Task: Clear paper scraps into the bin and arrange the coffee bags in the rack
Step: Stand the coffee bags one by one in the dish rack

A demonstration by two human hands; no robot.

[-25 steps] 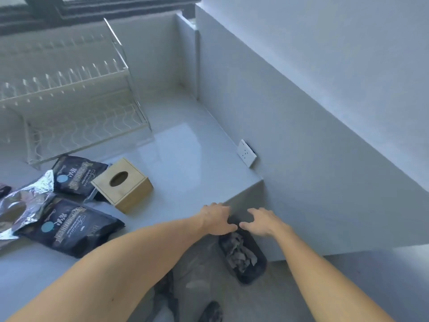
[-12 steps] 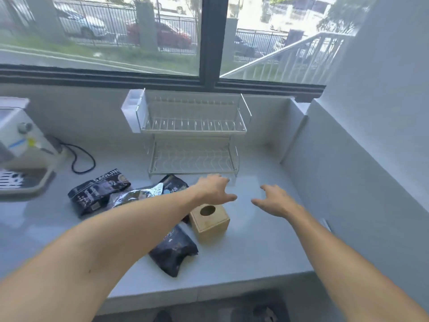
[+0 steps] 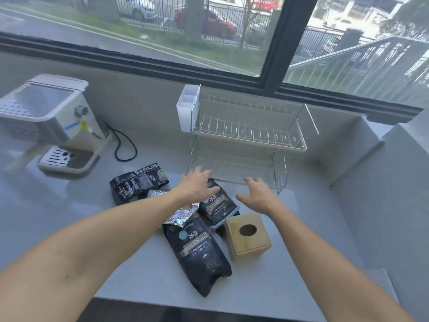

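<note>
Several black coffee bags lie flat on the grey counter: one (image 3: 137,184) at the left, one (image 3: 197,252) nearest me, and one (image 3: 218,206) partly under my left hand. A crumpled silver foil bag (image 3: 183,213) rests among them. The two-tier wire rack (image 3: 248,140) stands behind, with nothing on its shelves. My left hand (image 3: 197,184) hovers open over the bags, just in front of the rack's lower tier. My right hand (image 3: 260,196) is open too, held above the counter beside the bags. The bin is out of view.
A wooden tissue box (image 3: 248,235) sits right of the bags. A white coffee machine (image 3: 53,126) with a black cable (image 3: 125,145) stands at the back left. A wall (image 3: 383,194) closes the counter's right side; the counter's front edge (image 3: 209,305) is near me.
My view rose from the bin on the floor to the counter. Both hands left the bin and now reach forward over the coffee bags, closer to the rack than half a second ago.
</note>
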